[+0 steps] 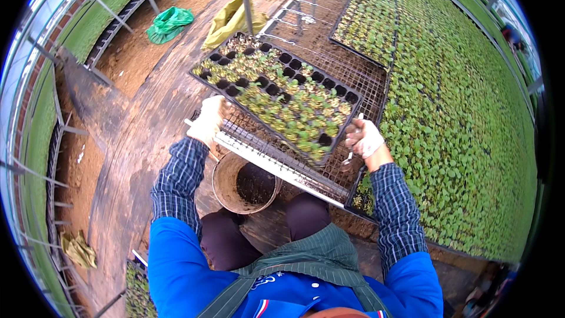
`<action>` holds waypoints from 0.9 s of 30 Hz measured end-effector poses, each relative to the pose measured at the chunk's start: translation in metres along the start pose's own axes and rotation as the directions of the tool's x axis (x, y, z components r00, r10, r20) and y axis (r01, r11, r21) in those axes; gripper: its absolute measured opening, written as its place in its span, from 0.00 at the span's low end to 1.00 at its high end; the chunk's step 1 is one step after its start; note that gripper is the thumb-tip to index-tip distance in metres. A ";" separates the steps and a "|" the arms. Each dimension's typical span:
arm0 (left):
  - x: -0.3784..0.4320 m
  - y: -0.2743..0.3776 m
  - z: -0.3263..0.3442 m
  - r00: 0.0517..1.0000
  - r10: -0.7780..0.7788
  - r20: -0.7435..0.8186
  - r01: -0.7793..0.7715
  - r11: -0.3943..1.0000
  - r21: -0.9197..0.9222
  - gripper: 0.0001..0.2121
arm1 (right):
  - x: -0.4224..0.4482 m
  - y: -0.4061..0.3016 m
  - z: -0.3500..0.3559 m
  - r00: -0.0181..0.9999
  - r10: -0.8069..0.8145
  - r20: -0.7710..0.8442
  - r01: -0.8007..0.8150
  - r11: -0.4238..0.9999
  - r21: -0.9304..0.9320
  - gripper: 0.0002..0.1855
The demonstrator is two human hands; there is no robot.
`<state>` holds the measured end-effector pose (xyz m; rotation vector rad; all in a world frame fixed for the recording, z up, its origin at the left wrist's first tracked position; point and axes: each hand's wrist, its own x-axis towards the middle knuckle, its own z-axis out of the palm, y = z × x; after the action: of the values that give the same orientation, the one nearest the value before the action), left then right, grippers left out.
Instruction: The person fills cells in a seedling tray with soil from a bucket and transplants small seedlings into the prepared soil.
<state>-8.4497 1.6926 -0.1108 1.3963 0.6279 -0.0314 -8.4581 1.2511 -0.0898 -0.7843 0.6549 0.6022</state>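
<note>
A black plastic seedling tray [282, 97] lies at an angle on the wire mesh bench, with small green and yellowish seedlings in many cells and several cells bare. My left hand [209, 119], in a whitish glove, is at the bench's front edge by the tray's near left side; its fingers are partly hidden. At the tray's right corner is my right hand [364, 137], also gloved, with its fingers curled round a thin metal tool [349, 157]. Below the bench rail [273, 165], between my knees, stands a round bucket [246, 183] with dark material inside.
More seedling trays [454, 141] fill the bench at the right. Beyond the tray a metal post [245, 0] rises beside a yellow sack [220, 24]. A green plastic bag [170, 25] lies on the soil. Another person [513, 37] is at the far right.
</note>
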 end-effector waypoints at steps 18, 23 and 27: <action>-0.169 -0.090 0.081 0.969 -0.236 -0.075 0.147 0.792 -0.593 0.05 | -0.087 -0.040 0.035 0.983 -0.181 0.021 0.182 0.977 -0.114 0.13; -0.175 -0.095 0.027 0.968 0.056 -0.246 -0.138 0.934 -0.330 0.08 | -0.106 0.041 -0.007 0.988 0.077 0.133 -0.075 0.997 -0.019 0.20; -0.116 -0.085 -0.053 0.781 0.056 -0.622 -0.272 0.927 -0.258 0.12 | -0.092 0.065 -0.015 0.972 0.133 0.194 -0.128 0.991 -0.040 0.26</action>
<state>-8.5995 1.6848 -0.1401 1.1066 0.9865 0.6723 -8.5672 1.2539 -0.0595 -0.6997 0.5201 0.7997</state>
